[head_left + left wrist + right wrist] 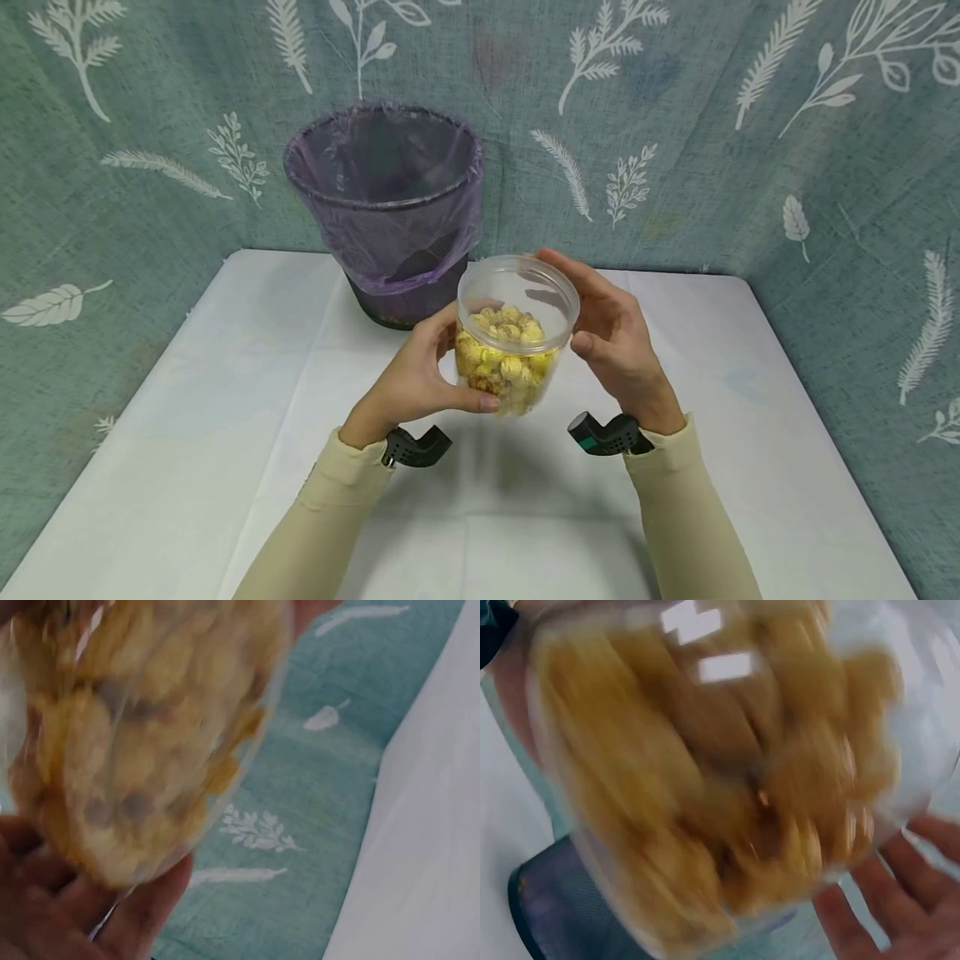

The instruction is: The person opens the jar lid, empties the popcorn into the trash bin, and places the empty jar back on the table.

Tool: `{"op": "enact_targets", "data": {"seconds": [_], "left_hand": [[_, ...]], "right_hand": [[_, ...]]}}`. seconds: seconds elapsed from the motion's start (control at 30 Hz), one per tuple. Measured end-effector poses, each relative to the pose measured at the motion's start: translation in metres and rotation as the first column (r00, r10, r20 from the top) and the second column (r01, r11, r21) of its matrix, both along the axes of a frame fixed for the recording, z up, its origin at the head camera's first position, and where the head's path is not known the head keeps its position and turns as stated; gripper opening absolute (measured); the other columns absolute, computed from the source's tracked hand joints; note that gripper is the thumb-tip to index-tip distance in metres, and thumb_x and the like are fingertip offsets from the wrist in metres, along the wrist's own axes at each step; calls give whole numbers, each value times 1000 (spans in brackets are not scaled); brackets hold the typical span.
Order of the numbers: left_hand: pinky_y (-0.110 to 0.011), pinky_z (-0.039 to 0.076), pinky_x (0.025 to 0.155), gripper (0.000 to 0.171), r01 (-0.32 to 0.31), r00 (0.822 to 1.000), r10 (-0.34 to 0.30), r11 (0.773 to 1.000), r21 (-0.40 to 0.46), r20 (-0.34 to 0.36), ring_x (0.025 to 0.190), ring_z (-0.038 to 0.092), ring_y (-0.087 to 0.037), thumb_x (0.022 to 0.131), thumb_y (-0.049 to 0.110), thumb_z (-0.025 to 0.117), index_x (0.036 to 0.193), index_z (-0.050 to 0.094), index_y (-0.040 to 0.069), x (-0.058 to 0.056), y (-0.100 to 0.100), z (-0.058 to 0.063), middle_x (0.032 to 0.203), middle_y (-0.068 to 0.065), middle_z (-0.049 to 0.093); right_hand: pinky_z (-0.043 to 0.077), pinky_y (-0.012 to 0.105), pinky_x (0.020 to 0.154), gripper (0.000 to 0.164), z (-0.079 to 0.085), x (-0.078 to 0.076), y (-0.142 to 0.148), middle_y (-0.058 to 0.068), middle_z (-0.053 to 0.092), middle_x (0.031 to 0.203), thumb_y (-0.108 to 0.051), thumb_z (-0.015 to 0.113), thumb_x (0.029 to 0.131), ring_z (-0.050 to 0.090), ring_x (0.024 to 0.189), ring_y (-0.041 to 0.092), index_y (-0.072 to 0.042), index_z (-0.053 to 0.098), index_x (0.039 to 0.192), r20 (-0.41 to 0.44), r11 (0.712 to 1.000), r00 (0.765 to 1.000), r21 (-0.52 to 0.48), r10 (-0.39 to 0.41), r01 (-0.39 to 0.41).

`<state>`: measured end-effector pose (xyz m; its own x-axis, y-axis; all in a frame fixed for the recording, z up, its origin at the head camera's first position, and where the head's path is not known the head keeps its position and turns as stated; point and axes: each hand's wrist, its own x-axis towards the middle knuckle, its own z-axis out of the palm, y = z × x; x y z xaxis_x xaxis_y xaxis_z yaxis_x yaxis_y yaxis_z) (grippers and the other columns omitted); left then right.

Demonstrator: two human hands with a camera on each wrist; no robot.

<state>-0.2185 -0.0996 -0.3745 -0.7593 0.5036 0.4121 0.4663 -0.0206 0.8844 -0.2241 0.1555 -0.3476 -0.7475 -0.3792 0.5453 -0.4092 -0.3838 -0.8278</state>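
Observation:
A clear plastic jar (551, 354) of yellow popcorn (513, 371) is held up over the white table, its top uncovered and tipped slightly. My left hand (416, 375) grips it from the left, thumb across the near side and fingers behind. At the right of the rim is my right hand (615, 342), its fingers reaching along the far side and its thumb close by the jar wall. The left wrist view shows the jar's underside, with fingers (150, 907) of the left hand beneath it. Blurred popcorn (727, 772) fills much of the right wrist view, where the right fingers (900, 892) look fairly straight.
Behind the jar, to the left, stands a dark mesh wastebasket (408, 296) lined with a purple bag (397, 242). The white-covered table (210, 467) is bordered by green leaf-patterned cloth (525, 75) at the back and sides.

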Motion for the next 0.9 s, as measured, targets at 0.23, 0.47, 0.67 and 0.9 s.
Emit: {"op": "enact_targets", "data": {"seconds": [0.23,0.47,0.67,0.9], "left_hand": [[-47,48,107,95,-372,923,371,928,17,-97,125,61,-18,68,14,102,146,50,7,4,15,-8,137,-2,64],[-43,53,99,99,-523,841,509,851,-39,-183,117,63,-18,66,33,103,145,50,3,2,28,-18,132,-6,65],[-46,51,105,97,-388,915,380,921,-35,-136,122,62,-18,67,20,103,147,51,5,2,18,-12,135,-3,65],[-52,45,112,99,-95,995,93,995,-41,-32,130,58,-23,69,10,100,154,49,8,3,4,1,142,-3,63]], "right_hand": [[39,49,116,102,-4,5,-25,18,52,153,-57,80,88,50,139,35,3,39,159,-103,920,921,78,-375,383],[34,50,120,104,-10,8,-41,17,51,153,-60,79,87,52,139,31,0,36,161,-115,847,864,173,-489,503],[34,50,120,102,-7,5,-31,18,51,152,-59,81,87,50,140,31,0,39,160,-98,909,919,138,-382,393],[49,50,108,102,1,4,-11,19,49,152,-55,86,83,45,138,47,-3,43,159,-28,991,993,63,-119,120]]}}
